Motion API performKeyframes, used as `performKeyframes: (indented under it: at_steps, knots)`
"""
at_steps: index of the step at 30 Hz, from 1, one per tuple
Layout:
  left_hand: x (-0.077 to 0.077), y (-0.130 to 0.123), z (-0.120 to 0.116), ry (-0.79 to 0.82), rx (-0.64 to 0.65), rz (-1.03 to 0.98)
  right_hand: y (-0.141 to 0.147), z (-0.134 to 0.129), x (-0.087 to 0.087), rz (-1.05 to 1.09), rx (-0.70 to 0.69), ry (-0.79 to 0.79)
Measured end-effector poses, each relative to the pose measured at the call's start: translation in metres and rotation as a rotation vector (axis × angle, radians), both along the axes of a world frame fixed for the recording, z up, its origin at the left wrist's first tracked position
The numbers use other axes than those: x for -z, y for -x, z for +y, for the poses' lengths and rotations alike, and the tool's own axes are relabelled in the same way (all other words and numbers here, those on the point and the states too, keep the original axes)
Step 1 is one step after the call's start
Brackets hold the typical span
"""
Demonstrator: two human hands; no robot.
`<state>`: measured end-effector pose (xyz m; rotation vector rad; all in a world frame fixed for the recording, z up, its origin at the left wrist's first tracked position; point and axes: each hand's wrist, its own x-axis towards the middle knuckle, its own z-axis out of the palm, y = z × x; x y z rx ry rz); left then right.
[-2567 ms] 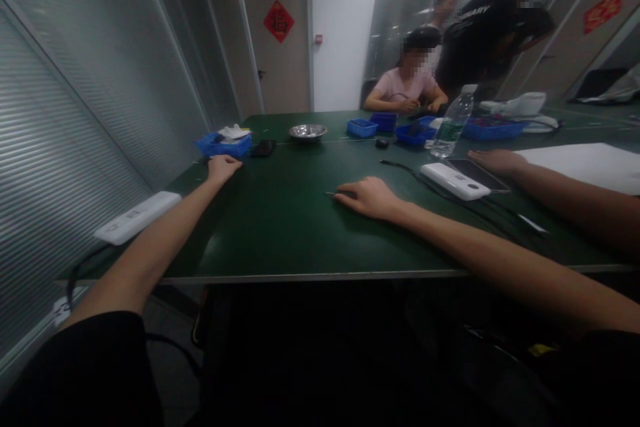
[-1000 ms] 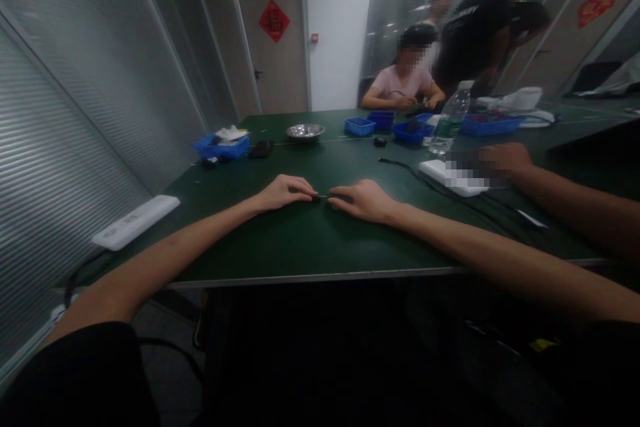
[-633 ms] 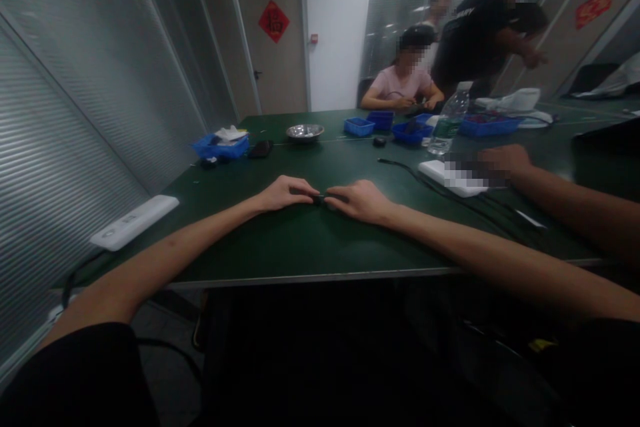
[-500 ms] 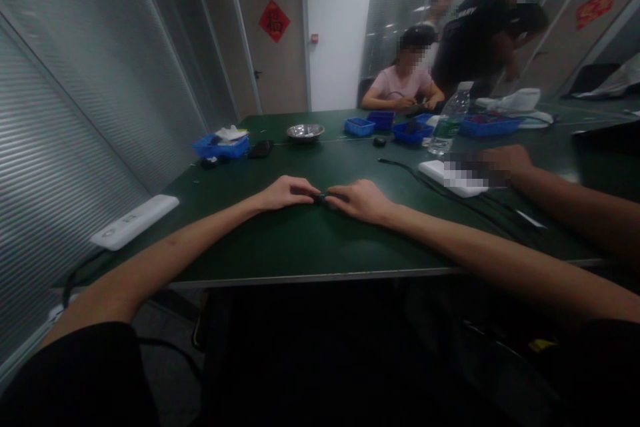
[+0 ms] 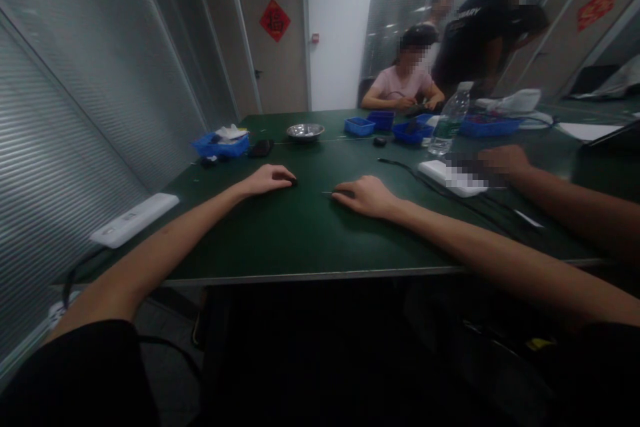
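Observation:
My left hand (image 5: 270, 179) is closed, thumb and fingers pinching a small dark piece (image 5: 293, 182) just over the green table (image 5: 280, 240). Its exact kind is too small to make out. To the right, my right hand (image 5: 364, 196) grips a thin, light-coloured pin-like piece (image 5: 327, 193) whose tip points left toward the other hand. A gap of bare tabletop separates the two hands. Most of what lies inside each grip is hidden by the fingers.
A metal bowl (image 5: 305, 133) stands beyond my hands, with a blue tray (image 5: 221, 145) and black phone (image 5: 261, 148) to its left. Rightward are a white power strip (image 5: 453, 178), black cable (image 5: 400, 165) and water bottle (image 5: 451, 120). Another person's arm (image 5: 565, 190) reaches in from the right.
My hands were together over the small dark piece and have come apart. The left has moved left and away with the dark piece; the right holds the thin piece, now visible.

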<state>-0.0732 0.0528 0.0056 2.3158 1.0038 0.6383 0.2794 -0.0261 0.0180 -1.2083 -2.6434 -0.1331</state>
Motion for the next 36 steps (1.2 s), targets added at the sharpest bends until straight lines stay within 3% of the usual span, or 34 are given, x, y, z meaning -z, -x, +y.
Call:
performKeyframes:
  at_steps: [3,7,10,13,23,29,32,36]
  knots:
    - [0.002,0.040,0.019,-0.022,-0.219,0.048,-0.001,0.001,0.001,0.010,-0.008,0.008]
    - [0.005,0.094,0.032,-0.212,-0.521,0.151,-0.001,0.002,0.001,0.011,-0.011,0.012]
    - [0.006,0.124,0.035,-0.335,-0.618,0.277,-0.001,0.002,0.002,0.012,-0.010,0.009]
    - [0.007,0.137,0.035,-0.368,-0.632,0.369,-0.001,0.003,0.002,0.017,-0.019,0.012]
    - [0.001,0.131,0.033,-0.338,-0.727,0.320,-0.001,0.000,0.000,0.031,-0.025,0.021]
    - [0.000,0.124,0.029,-0.306,-0.714,0.230,-0.001,0.001,0.002,0.005,-0.010,-0.006]
    - [0.000,0.106,0.026,-0.279,-0.619,0.160,-0.001,0.002,0.002,0.008,-0.017,0.002]
    - [0.001,0.054,0.013,-0.205,-0.342,0.045,0.000,0.001,0.003,0.026,-0.036,-0.007]
